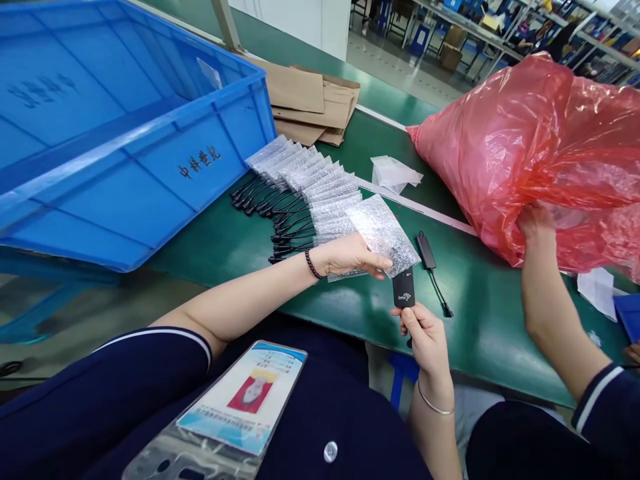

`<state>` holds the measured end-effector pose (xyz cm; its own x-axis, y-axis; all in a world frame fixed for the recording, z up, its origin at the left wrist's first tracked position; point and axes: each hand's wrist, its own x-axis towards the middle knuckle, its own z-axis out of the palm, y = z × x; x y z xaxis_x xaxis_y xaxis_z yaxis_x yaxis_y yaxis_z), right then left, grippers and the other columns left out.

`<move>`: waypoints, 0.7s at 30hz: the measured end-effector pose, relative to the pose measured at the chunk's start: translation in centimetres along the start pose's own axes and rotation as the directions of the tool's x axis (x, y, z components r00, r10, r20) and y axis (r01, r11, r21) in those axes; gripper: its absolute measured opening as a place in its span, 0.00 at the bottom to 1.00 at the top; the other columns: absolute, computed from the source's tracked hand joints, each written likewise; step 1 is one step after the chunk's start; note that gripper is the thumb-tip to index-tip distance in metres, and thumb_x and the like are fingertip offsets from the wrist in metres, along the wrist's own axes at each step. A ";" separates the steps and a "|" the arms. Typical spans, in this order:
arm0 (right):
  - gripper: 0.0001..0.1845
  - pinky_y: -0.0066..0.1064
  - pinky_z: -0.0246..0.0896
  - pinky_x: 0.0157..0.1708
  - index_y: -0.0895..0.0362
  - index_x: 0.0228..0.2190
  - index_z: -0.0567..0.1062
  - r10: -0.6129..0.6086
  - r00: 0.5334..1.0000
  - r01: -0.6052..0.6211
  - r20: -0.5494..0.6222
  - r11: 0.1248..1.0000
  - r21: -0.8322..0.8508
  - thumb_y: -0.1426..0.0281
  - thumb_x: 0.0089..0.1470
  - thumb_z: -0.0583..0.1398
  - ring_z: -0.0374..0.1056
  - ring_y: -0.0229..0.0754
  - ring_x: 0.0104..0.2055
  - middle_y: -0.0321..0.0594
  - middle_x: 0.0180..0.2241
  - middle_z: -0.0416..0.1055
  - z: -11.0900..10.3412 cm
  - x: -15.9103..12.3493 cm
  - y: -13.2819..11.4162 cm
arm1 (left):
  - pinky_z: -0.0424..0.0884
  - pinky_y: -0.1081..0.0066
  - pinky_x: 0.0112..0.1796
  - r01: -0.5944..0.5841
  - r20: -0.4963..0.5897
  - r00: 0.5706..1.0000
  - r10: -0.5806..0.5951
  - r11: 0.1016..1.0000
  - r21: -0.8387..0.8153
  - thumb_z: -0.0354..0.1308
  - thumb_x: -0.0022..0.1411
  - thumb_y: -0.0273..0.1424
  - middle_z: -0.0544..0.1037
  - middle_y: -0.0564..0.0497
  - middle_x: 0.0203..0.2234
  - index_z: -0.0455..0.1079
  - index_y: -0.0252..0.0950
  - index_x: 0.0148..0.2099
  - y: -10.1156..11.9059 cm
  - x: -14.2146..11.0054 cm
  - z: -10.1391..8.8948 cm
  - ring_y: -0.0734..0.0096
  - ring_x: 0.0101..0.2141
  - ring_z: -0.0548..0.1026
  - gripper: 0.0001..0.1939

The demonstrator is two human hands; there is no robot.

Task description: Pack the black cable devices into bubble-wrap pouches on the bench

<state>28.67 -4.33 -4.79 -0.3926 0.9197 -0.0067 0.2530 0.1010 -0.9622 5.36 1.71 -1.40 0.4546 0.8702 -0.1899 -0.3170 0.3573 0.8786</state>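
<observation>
My left hand (pixel 356 255) is closed on a bubble-wrap pouch (pixel 379 227), thumb on its near end. A small flat black device (pixel 404 291) with a white logo is partly inside the pouch's mouth. Its lower end is pinched by my right hand (pixel 424 331), and a bit of its cable shows below the fingers. On the table just right of my hands lies another black device (pixel 425 249) with a short cable. Behind my left hand, a fanned row of bubble-wrap pouches (pixel 327 190) lies with black cable ends (pixel 290 223) sticking out.
At left stands a large blue crate (pixel 215 133). Flattened cardboard (pixel 300 90) lies beside it. A co-worker's hand (pixel 537 220) reaches into a big red plastic bag (pixel 500 147) at right. Loose pouches (pixel 395 173) lie on the green table (pixel 490 327).
</observation>
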 end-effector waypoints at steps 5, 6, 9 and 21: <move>0.17 0.29 0.53 0.24 0.58 0.25 0.75 0.021 0.999 -0.019 0.043 0.999 -0.037 0.61 0.58 0.55 0.58 0.34 0.23 0.35 0.23 0.62 0.0 0.2 -0.2 | 0.75 0.68 0.33 0.108 0.054 0.992 -0.115 0.987 0.120 0.71 0.42 0.33 0.78 0.43 0.27 0.76 0.29 0.30 0.2 -0.7 -0.2 0.67 0.30 0.77 0.14; 0.16 0.29 0.53 0.24 0.57 0.27 0.76 0.021 0.998 -0.019 0.057 0.999 -0.043 0.61 0.58 0.55 0.57 0.34 0.23 0.35 0.23 0.61 0.0 0.3 -0.3 | 0.75 0.68 0.33 0.115 0.063 0.990 -0.124 0.985 0.126 0.71 0.44 0.35 0.79 0.43 0.28 0.76 0.30 0.31 0.3 -0.8 -0.3 0.66 0.31 0.77 0.14; 0.15 0.28 0.52 0.25 0.57 0.29 0.77 0.017 0.996 -0.010 0.090 0.997 -0.073 0.62 0.59 0.55 0.57 0.33 0.24 0.34 0.22 0.59 -0.3 0.4 -0.5 | 0.74 0.69 0.34 0.135 0.104 0.983 -0.150 0.981 0.143 0.66 0.50 0.40 0.79 0.43 0.32 0.77 0.32 0.34 0.5 -0.9 -0.4 0.66 0.34 0.77 0.16; 0.15 0.27 0.52 0.26 0.56 0.27 0.76 0.009 0.992 0.002 0.123 0.996 -0.088 0.63 0.60 0.54 0.58 0.33 0.25 0.34 0.23 0.61 0.0 0.6 -0.7 | 0.72 0.72 0.34 0.124 0.067 0.989 -0.133 0.986 0.114 0.69 0.46 0.35 0.78 0.49 0.31 0.74 0.32 0.34 0.5 -0.5 -0.5 0.72 0.32 0.74 0.14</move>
<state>28.29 -3.84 -4.12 -0.4961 0.8669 -0.0487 0.3290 0.1358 -0.9345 4.49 1.64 -1.06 0.5471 0.7906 -0.2751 -0.1606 0.4217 0.8924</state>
